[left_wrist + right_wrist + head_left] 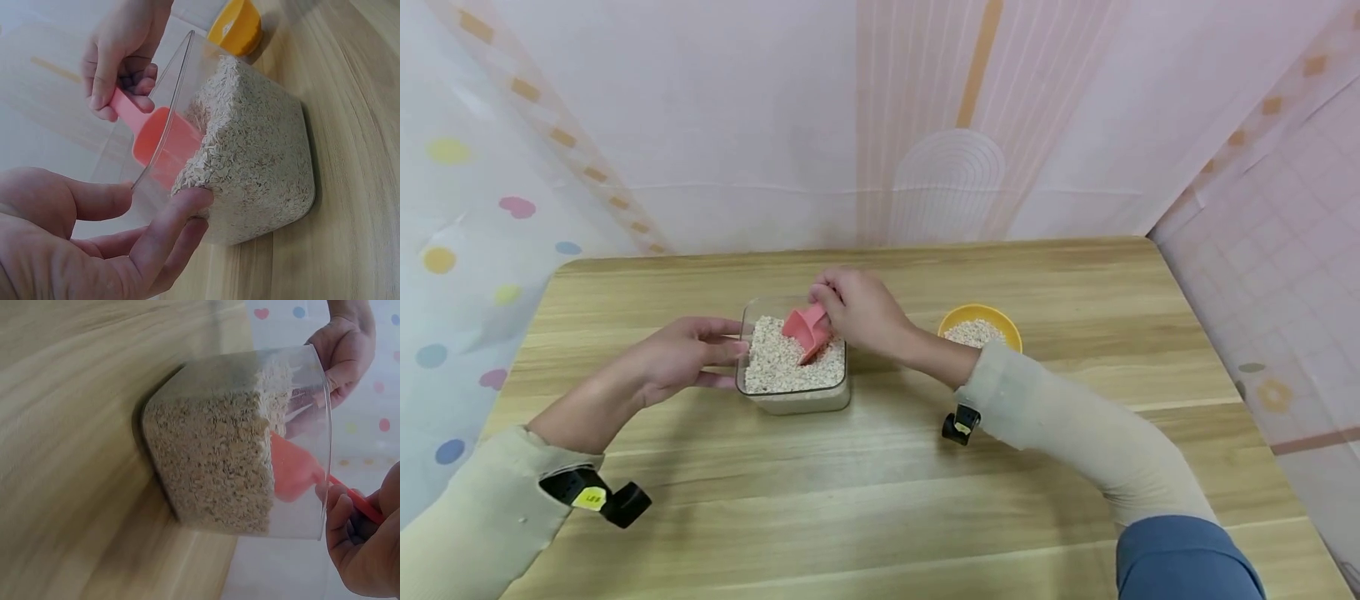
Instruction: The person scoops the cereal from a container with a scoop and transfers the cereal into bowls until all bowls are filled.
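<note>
A clear square container point(842, 379) point(178, 81) point(315, 431) filled with pale oat-like grain point(782, 367) point(256, 156) point(212, 456) stands on the wooden table point(880, 492). My right hand point(857, 310) point(115, 59) point(362, 550) pinches the handle of a pink scoop point(807, 329) point(159, 140) point(294, 472), whose bowl dips into the grain. My left hand point(681, 358) point(81, 244) point(340, 353) holds the container's left wall, thumb and fingers curled round it.
A yellow bowl point(1003, 325) point(237, 28) with some of the same grain stands to the right of the container, behind my right forearm. Pink curtain walls close in the table on three sides.
</note>
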